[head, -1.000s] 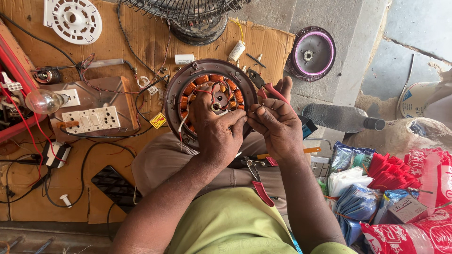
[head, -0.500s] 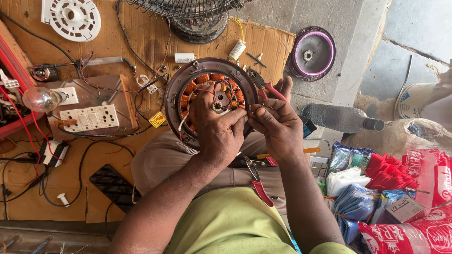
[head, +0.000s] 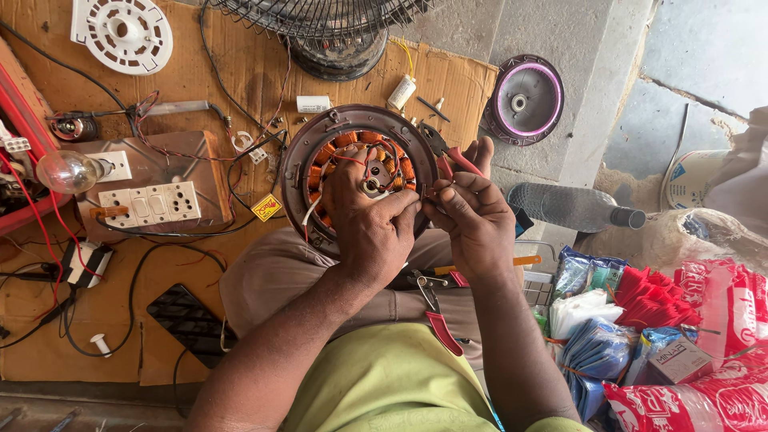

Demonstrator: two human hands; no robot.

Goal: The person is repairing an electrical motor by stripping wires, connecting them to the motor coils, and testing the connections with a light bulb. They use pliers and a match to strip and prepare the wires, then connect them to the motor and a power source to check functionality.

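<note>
Head view: round dark metal fan motor stator with orange copper windings (head: 352, 172) rests tilted on the person's lap, over the brown cardboard sheet (head: 240, 72) covering the floor. It looks heavy and stiff in the iron ring, so the rim is probably the safe place to grip; the windings and thin red and white lead wires (head: 364, 160) look fragile (likely to kink or snap if tugged), best pinched near their ends.

Left hand (head: 370, 228) lies across the stator's lower half, fingers curled and pinching a wire end at the right rim. Right hand (head: 474, 222) is closed in a fingertip pinch on the same wire spot, with red-handled pliers (head: 448, 156) tucked behind its fingers. A second pair of red-handled pliers (head: 436, 316) lies on the lap.

Compared with the earlier frames, both hands sit in nearly the same place; only the fingertips have shifted slightly at the wire, and the stator has not moved.
</note>
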